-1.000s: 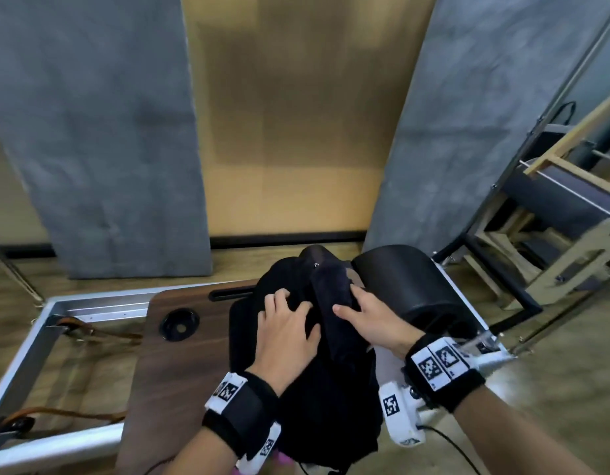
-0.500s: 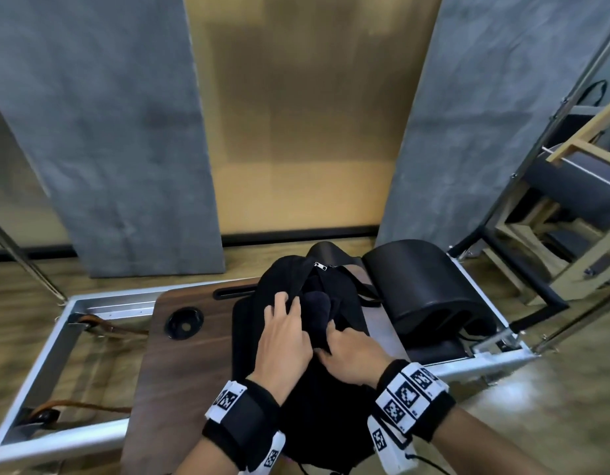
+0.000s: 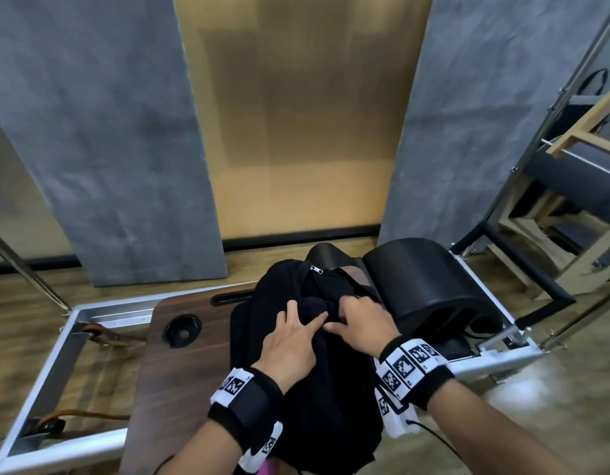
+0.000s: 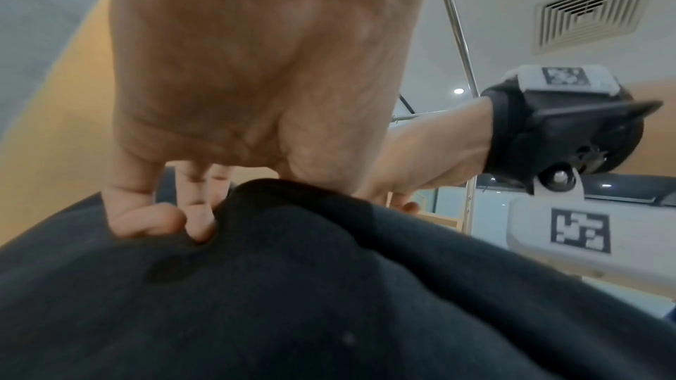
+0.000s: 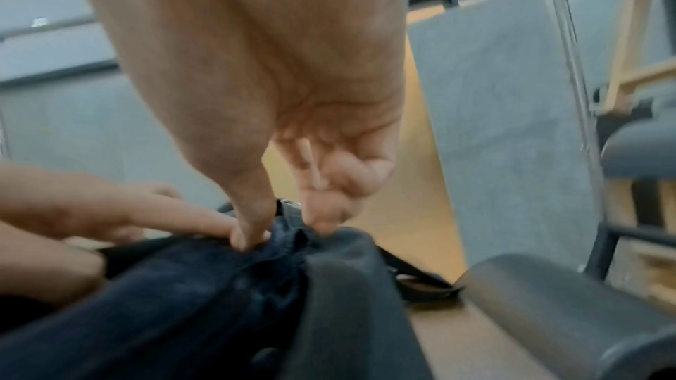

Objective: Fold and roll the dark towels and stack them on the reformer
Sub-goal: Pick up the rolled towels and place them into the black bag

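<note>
Drawing a dark towel (image 3: 313, 305) from the backpack (image 3: 331, 389), mouth at 12 o'clock on the reformer (image 3: 101, 310), the left hand (image 3: 289, 341) hooks the rim with curled fingers as the right hand (image 3: 361, 323) pinches the towel. It is best lifted straight up, clear of the zip.

Reformer with a board, a bag and a pad on it

The reformer's (image 3: 55, 370) metal frame stands on the wood floor (image 3: 19, 303) and carries a dark wooden board (image 3: 180, 382) with a round recess (image 3: 181, 329) and a narrow slot (image 3: 229, 298) near its far edge. A black bag (image 3: 331, 423) lies along the board's right half. Just right of it sits a black curved pad (image 3: 423, 279). Brown straps (image 3: 104, 333) lie inside the frame, left of the board.
</note>
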Available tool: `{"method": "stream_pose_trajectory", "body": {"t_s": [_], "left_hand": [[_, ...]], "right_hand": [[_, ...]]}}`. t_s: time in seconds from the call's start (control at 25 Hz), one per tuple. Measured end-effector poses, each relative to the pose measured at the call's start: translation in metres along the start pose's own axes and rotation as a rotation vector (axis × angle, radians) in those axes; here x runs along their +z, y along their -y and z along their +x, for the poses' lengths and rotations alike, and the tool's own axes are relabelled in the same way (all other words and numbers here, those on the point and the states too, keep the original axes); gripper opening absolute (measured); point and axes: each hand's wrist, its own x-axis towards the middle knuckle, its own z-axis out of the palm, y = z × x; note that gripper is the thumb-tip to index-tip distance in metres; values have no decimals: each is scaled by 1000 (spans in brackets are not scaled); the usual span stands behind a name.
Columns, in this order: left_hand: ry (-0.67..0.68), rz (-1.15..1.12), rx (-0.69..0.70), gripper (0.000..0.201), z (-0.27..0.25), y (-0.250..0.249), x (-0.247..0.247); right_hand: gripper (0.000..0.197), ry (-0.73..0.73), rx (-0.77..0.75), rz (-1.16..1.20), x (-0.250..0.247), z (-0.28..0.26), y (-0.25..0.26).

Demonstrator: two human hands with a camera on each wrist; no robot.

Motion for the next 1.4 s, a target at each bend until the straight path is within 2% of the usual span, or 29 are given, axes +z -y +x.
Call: {"method": "stream_pose_trajectory", "body": {"t_s": [0.04,0.12,0.16,0.24,0.32,0.4,0.48,0.6,0.68,0.76,0.84,0.92,1.0,1.08,1.16,1.24,1.32,1.4], "left_hand": [[17,3,-6,79,3,-3,1],[33,2,-17,77,6,-5,1],[34,8,-18,76,7,-5,1],[29,23,-20,77,10,-1,0],[22,22,-28,79,10,3,-1],[18,30,-31,84,9,1,-3],[13,46,-28,95,4,-3,-5],[-51,48,-59,105,-5,-5,-11],[-129,33,-90,88,-14,-2,-18],[-206,16,-127,58,-22,2,-27],[-281,-78,-171,36,-27,6,-31],[-321,-204,-185,30,-28,8,-32],[-254,-255,-169,30,-23,8,-36],[-160,-231,-147,27,-10,13,-41],[-192,-237,-174,32,15,21,-47],[-340,-330,-180,31,46,27,-53],[-488,-422,-121,24,81,30,-58],[-496,-463,-82,22,113,31,-60]], "right_hand": [[52,-44,15,-43,0,0,-8],[52,8,46,-120,6,-1,-18],[43,12,49,-121,11,-2,-20],[15,-118,47,-8,10,-4,-24],[20,-269,76,187,4,-2,-27],[30,-332,50,377,-4,-3,-20],[34,-262,-41,495,-3,-3,-6],[34,-124,-102,525,5,0,5],[36,-84,-86,501,8,3,3],[39,-103,-69,472,6,7,-1],[42,-114,-115,489,2,12,-2],[42,-49,-200,565,2,16,-2],[39,77,-265,627,6,19,-3],[42,187,-269,654,8,24,-7],[55,236,-240,688,4,33,-13],[58,192,-207,713,-4,47,-17],[44,42,-157,739,-12,65,-18],[25,-133,-89,770,-16,86,-17]]}}
